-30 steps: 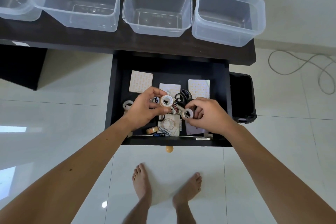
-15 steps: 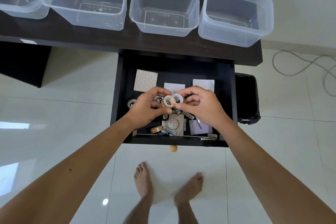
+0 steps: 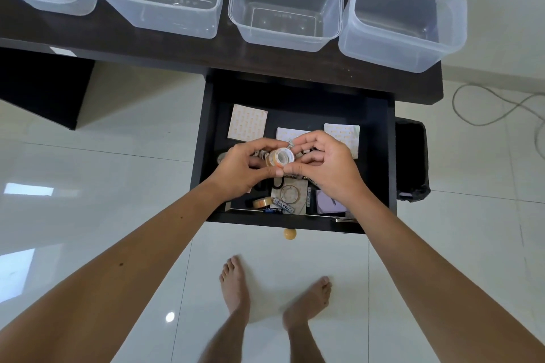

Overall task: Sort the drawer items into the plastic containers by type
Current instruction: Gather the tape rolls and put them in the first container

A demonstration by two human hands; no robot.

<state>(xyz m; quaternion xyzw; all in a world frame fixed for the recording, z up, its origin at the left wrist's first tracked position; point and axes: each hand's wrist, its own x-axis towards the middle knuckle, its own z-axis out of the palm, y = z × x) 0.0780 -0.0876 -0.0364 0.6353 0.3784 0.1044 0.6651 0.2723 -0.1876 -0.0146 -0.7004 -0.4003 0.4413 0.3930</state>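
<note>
Above the open black drawer (image 3: pixel 380 156), my left hand (image 3: pixel 240 169) and my right hand (image 3: pixel 321 166) meet and together pinch two small tape rolls (image 3: pixel 279 158) pressed side by side. Left in the drawer are square sticky-note pads (image 3: pixel 247 126), another tape roll (image 3: pixel 262 202), a clear tape ring on a pad (image 3: pixel 289 194), batteries (image 3: pixel 283 205) and other small items partly hidden under my hands. Several clear plastic containers stand in a row on the dark desk: far left (image 3: pixel 50 6), second (image 3: pixel 165 23), third (image 3: pixel 283 38), right (image 3: pixel 392 53).
A black waste bin (image 3: pixel 413 162) stands right of the drawer. A grey cable (image 3: pixel 495 115) lies on the white tiled floor at the right. The drawer's round wooden knob (image 3: pixel 290 233) juts toward my bare feet (image 3: pixel 236 289).
My hands came together over the drawer, bringing the two tape rolls side by side and lifting them slightly. The view has shifted a little to the left.
</note>
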